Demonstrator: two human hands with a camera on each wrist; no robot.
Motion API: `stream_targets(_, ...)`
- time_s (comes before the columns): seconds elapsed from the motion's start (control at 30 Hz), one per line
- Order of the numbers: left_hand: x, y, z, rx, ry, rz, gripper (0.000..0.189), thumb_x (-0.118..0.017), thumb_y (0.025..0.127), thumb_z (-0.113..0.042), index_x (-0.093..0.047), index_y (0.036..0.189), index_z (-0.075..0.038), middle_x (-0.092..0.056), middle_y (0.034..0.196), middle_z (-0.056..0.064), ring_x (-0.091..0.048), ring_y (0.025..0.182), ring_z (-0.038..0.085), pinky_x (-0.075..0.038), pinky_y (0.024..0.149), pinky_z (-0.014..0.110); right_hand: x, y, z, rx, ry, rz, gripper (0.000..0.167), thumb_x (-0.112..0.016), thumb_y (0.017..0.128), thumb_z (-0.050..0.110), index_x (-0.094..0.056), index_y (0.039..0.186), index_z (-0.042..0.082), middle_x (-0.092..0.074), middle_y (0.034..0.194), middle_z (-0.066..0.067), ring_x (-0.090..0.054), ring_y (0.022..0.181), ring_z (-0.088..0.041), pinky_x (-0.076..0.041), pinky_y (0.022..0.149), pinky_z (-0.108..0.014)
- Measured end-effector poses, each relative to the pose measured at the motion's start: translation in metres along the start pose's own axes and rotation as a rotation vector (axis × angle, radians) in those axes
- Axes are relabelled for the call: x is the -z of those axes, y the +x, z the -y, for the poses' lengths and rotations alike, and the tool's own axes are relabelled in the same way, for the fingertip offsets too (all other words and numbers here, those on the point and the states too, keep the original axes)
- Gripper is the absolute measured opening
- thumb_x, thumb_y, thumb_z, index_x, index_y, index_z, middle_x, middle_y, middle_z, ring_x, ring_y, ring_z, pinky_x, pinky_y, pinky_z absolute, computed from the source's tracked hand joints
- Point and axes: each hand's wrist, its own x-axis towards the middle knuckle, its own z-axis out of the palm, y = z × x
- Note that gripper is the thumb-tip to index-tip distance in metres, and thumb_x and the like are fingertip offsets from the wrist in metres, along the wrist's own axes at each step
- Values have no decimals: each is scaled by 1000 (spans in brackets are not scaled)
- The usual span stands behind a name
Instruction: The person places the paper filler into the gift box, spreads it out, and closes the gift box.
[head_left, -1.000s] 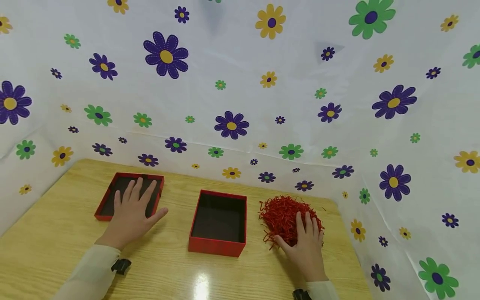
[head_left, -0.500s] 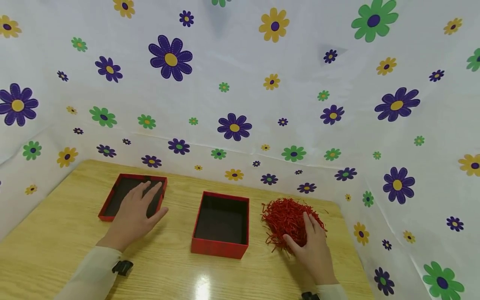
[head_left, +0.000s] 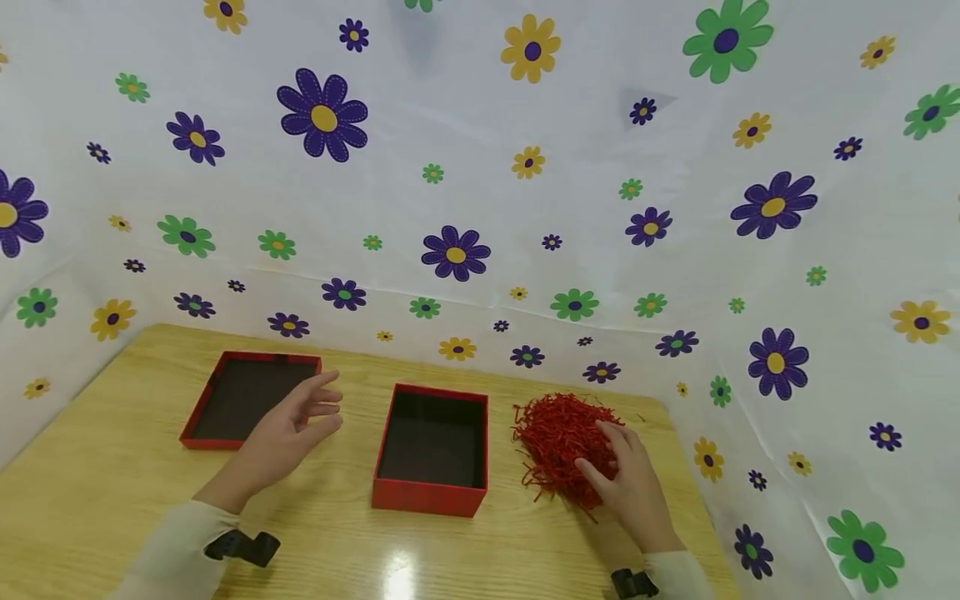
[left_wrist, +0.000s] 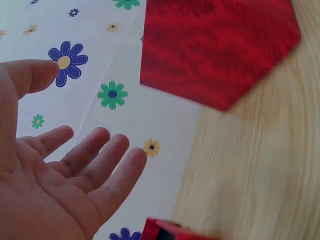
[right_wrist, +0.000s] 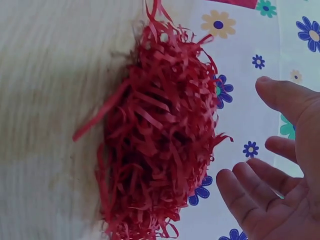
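A heap of red shredded paper (head_left: 558, 442) lies on the right of the wooden table. My right hand (head_left: 633, 492) is at its near right side, fingers loosely bent, and the right wrist view shows a gap between the fingers and the shredded paper (right_wrist: 160, 135). In the middle stands a red box (head_left: 431, 496) with a black inside, its top uncovered. To its left lies a shallow red box lid (head_left: 255, 392), black side up. My left hand (head_left: 281, 437) hovers over the lid's near right corner, palm turned toward the box, holding nothing.
White cloth (head_left: 390, 200) printed with flowers rises behind the table and along both sides. The wooden tabletop (head_left: 315, 533) shows in front of the box, with a bright reflection on it. Each wrist wears a black strap (head_left: 243, 547).
My left hand has turned from palm down over the lid to palm sideways, uncovering more of the lid. My right hand has drawn slightly back to the right of the shredded paper.
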Motion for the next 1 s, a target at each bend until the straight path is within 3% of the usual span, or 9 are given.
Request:
stream_targets(0.13, -8, 1, 4, 66, -110, 84, 63, -61, 106, -39, -34, 161, -25, -50, 148, 17, -52, 133, 37, -47, 104, 63, 1, 8, -1, 0, 23, 44, 64, -77, 96, 26, -50, 150, 4, -53, 143, -22, -55, 125, -42, -49, 99, -63)
stream_targets(0.27, -16, 4, 9, 144, -243, 166, 67, -60, 106, -37, -29, 163, -19, -40, 153, 22, -50, 136, 41, -50, 105, 56, 4, 18, -2, -10, 64, 108, 61, -74, 98, 29, -50, 151, 7, -57, 140, -18, -59, 120, -37, -53, 97, -58)
stream_targets(0.43, -30, 11, 12, 214, -350, 195, 70, -62, 105, -37, -28, 163, -17, -35, 156, 23, -47, 138, 43, -52, 103, 53, 8, 26, -5, -17, 115, 149, 60, -73, 99, 25, -50, 150, 6, -59, 137, -18, -61, 115, -36, -55, 92, -54)
stream_targets(0.63, -47, 13, 13, 273, -400, 198, 73, -65, 103, -36, -28, 163, -18, -35, 155, 25, -47, 137, 44, -57, 94, 53, 2, 32, -11, -26, 115, 204, 59, -72, 100, 25, -49, 151, 6, -57, 141, -17, -60, 118, -35, -54, 96, -55)
stream_targets(1.0, -64, 15, 9, 266, -376, 187, 72, -70, 100, -37, -35, 162, -21, -43, 151, 21, -54, 129, 39, -60, 86, 50, -1, 45, -6, 33, -12, 250, 59, -75, 97, 24, -53, 149, 6, -50, 152, -21, -43, 141, -47, -36, 113, -65)
